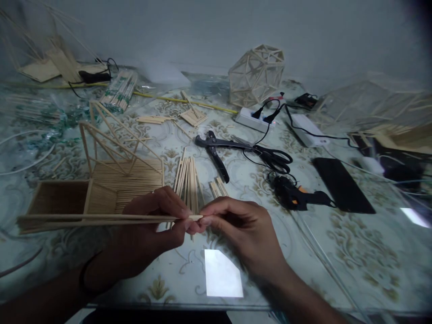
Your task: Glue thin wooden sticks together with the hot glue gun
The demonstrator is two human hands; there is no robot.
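Note:
My left hand (153, 229) pinches a thin bundle of long bamboo sticks (97, 219) that stretches level out to the left. My right hand (236, 225) pinches the right tip of the same bundle, fingertips meeting those of the left. Both hands hover just above the glass table (337, 252). Behind them lies a loose pile of sticks (187, 180). A stick-built house frame (114, 175) with a slatted floor stands at the left, just beyond the held bundle.
Black cutters (216, 155), scissors (270, 155) and a black-and-orange glue gun (297, 195) lie at centre right, near a dark phone (342, 184), a power strip (254, 119) and cables. A stick sphere (256, 74) stands at the back; more stick packs and frames crowd both sides.

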